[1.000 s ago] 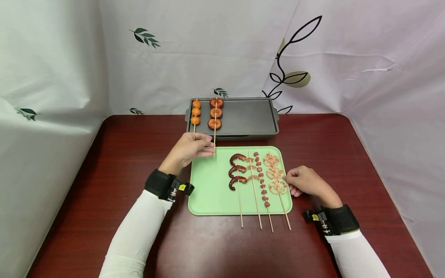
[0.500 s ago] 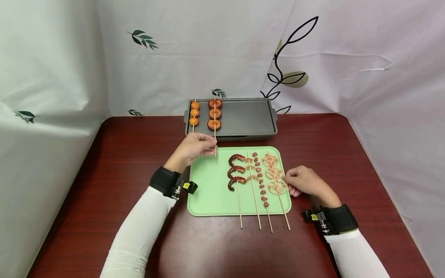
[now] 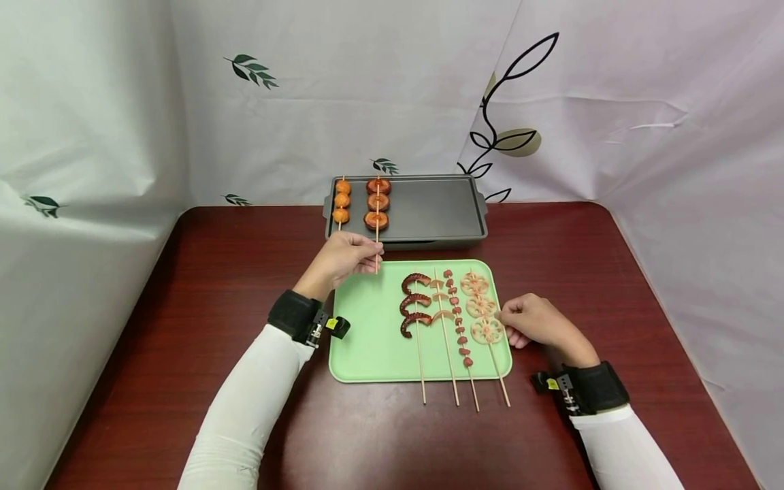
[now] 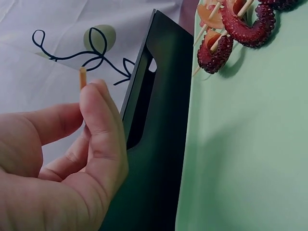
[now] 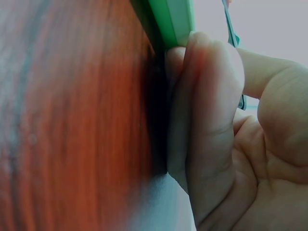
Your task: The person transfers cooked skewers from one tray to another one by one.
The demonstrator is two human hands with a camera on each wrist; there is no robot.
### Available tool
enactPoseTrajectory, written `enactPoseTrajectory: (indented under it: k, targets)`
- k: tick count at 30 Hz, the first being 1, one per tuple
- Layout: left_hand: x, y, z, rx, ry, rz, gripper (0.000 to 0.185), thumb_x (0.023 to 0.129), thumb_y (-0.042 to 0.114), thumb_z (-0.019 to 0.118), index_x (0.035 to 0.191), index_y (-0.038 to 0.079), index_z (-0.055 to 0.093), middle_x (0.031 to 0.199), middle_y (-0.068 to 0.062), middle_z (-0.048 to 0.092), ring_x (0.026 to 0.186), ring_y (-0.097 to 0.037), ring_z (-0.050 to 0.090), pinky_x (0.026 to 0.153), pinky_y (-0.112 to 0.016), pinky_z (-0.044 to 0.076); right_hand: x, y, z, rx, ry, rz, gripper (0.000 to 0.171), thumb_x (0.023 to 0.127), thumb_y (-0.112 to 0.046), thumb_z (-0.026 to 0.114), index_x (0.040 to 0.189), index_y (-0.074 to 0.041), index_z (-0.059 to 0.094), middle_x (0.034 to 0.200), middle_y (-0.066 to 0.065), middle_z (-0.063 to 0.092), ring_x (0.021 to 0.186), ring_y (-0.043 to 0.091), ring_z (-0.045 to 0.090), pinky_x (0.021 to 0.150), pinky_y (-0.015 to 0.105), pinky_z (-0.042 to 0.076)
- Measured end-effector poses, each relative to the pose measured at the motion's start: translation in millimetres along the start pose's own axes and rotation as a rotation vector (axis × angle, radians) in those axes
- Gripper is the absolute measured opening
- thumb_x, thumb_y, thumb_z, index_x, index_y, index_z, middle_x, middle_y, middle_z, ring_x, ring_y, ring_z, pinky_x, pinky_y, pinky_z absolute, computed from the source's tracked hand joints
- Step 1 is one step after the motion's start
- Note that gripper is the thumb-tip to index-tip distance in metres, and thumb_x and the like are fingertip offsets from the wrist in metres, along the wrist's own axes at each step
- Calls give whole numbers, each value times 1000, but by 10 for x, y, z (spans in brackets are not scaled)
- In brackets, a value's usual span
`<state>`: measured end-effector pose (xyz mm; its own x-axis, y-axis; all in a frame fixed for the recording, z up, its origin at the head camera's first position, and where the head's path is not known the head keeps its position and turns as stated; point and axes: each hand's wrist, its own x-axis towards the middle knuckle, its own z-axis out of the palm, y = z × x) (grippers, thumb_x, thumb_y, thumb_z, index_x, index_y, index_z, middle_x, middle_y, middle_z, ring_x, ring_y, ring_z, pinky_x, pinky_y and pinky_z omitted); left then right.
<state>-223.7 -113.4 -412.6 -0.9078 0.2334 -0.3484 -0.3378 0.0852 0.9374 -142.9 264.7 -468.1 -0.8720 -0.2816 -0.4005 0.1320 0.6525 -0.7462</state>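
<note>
In the head view my left hand [image 3: 350,257] pinches the lower stick of a skewer [image 3: 377,202] with three round, brown-rimmed orange slices. The slices lie over the left part of the grey grill pan [image 3: 435,204]. The stick's blunt end [image 4: 83,74] pokes out between thumb and fingers in the left wrist view. My right hand [image 3: 531,320] grips the right rim of the light green tray [image 3: 367,354], beside a lotus-root skewer [image 3: 486,331]. In the right wrist view the fingertips [image 5: 207,53] are right at the tray's edge.
A skewer of three orange balls [image 3: 341,201] lies at the pan's left end. On the tray's right half are skewers of octopus tentacles [image 3: 416,299], thin pale slices [image 3: 442,315] and small red pieces [image 3: 461,329], their sticks overhanging the front edge. White patterned cloth [image 3: 367,82] stands behind.
My left hand has moved slightly right along the stick, and its fingers have closed on it. The slices stay over the pan. My right hand keeps its place at the tray rim.
</note>
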Motion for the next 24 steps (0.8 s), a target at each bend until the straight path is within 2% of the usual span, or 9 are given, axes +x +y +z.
enactPoseTrajectory:
  k: [7, 13, 15, 20, 24]
  targets:
    - [21, -9, 16, -29, 19, 24, 31, 101, 4, 65, 123, -18, 64, 84, -13, 73, 62, -12, 68, 61, -21, 62, -2, -4, -7, -1, -2, 4, 36, 103, -21, 63, 71, -5, 62, 64, 5, 64, 57, 17, 66, 54, 33, 62]
    - [35, -21, 17, -26, 33, 46, 30, 101, 1, 64, 123, -19, 63, 96, -23, 72, 64, -12, 68, 60, -20, 61, -7, -16, -6, -3, -4, -1, 36, 103, -21, 62, 70, -5, 61, 65, 6, 64, 58, 17, 66, 54, 33, 62]
    - [34, -25, 14, -25, 37, 52, 30, 101, 1, 64, 123, -19, 63, 95, -21, 73, 65, -12, 69, 60, -20, 61, -7, -24, -3, -4, -5, -2, 36, 103, -21, 62, 70, -5, 61, 64, 5, 64, 58, 17, 66, 54, 33, 62]
    - [-10, -15, 23, -25, 47, 65, 29, 100, 0, 64, 123, -19, 63, 81, -7, 73, 65, -12, 70, 61, -21, 62, -8, -33, 1, -8, -1, 0, 36, 102, -21, 63, 70, -5, 62, 64, 5, 65, 57, 17, 67, 54, 33, 62]
    - [-53, -14, 32, -15, 54, 84, 27, 100, -1, 65, 120, -18, 65, 86, -14, 74, 66, -13, 71, 62, -23, 63, -8, -35, 2, -12, 3, 2, 35, 102, -20, 63, 70, -5, 62, 64, 5, 65, 57, 17, 67, 54, 33, 62]
